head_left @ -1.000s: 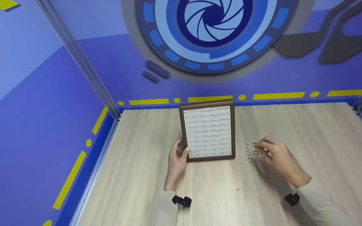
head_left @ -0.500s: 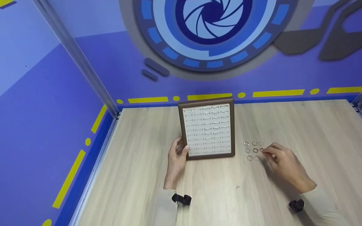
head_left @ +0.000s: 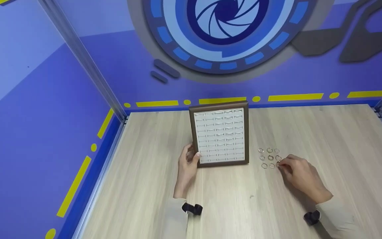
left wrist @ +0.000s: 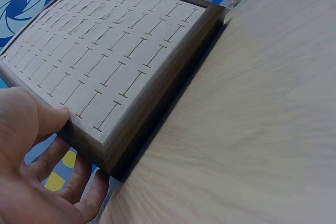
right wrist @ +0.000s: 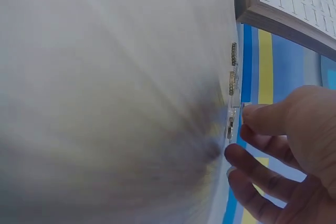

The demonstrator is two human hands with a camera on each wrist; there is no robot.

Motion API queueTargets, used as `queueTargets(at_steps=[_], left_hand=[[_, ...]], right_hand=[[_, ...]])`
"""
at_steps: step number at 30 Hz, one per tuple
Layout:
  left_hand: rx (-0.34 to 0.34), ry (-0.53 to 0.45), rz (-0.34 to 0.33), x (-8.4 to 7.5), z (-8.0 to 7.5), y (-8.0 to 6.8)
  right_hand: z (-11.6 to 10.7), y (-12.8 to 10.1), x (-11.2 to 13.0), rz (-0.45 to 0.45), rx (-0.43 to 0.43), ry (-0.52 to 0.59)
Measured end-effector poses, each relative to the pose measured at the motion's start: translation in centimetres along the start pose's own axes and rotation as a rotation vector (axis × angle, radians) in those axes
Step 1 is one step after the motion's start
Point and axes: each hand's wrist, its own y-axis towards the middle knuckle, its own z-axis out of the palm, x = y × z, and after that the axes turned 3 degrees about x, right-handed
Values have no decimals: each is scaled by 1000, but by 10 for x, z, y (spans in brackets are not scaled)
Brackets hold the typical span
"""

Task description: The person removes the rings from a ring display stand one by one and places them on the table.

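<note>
1. Fingers [head_left: 281, 163] of the right hand [head_left: 299, 175] are pinching the nearest ring [head_left: 278, 163] in the rings [head_left: 270, 158] on the bench [head_left: 327, 139].
2. Left hand [head_left: 187, 166] is gripping the ring display tray [head_left: 220, 136] at its 7 o'clock corner, thumb on top.
3. Rings are lying at 3 o'clock of the tray.

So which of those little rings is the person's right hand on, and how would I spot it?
Start at the brown-framed tray standing in the middle of the wooden table. To its right lies a small grid of rings. The ring in the grid's near right corner is the one: it alone meets the fingertips of the right hand.
</note>
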Motion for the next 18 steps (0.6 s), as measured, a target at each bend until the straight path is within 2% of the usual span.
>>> queueTargets(at_steps=[18], left_hand=[[5,-8,9,0,0,1]], right_hand=[[1,3,-3,27,63,-5]])
